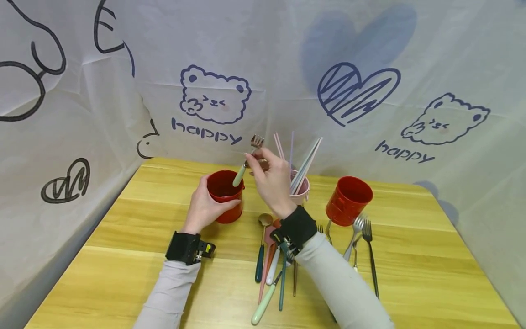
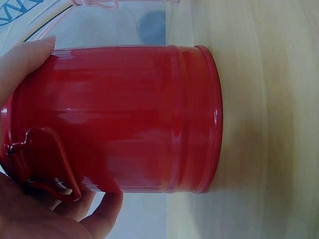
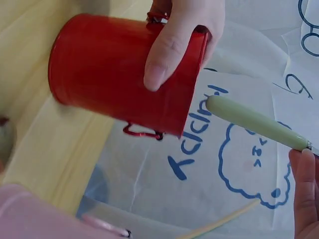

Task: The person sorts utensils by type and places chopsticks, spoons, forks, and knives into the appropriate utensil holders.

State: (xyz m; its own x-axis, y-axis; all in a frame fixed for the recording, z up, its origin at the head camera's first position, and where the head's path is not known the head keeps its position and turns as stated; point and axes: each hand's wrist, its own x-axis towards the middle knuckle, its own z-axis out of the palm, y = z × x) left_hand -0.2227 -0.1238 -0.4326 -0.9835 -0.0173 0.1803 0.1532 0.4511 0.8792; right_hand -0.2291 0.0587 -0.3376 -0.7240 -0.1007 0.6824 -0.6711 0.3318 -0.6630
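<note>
My left hand (image 1: 205, 208) grips a red metal bucket (image 2: 114, 119) round its side, the thumb across the front near the rim. The bucket stands upright on the table, with small handles on its sides. Above and to the right of it, my right hand (image 1: 271, 176) pinches a fork (image 1: 241, 174) near the neck. Its tines point up and its pale green handle (image 3: 254, 122) slants down, the handle's end right at the bucket's mouth in the right wrist view.
A pink bucket (image 1: 303, 194) with several straws stands behind my right wrist. Farther right is a second red bucket (image 1: 347, 203). Several spoons and other cutlery, including a green-handled piece (image 1: 265, 304), lie mid-table. Forks (image 1: 367, 233) lie to the right. A printed cloth (image 1: 279, 68) hangs behind.
</note>
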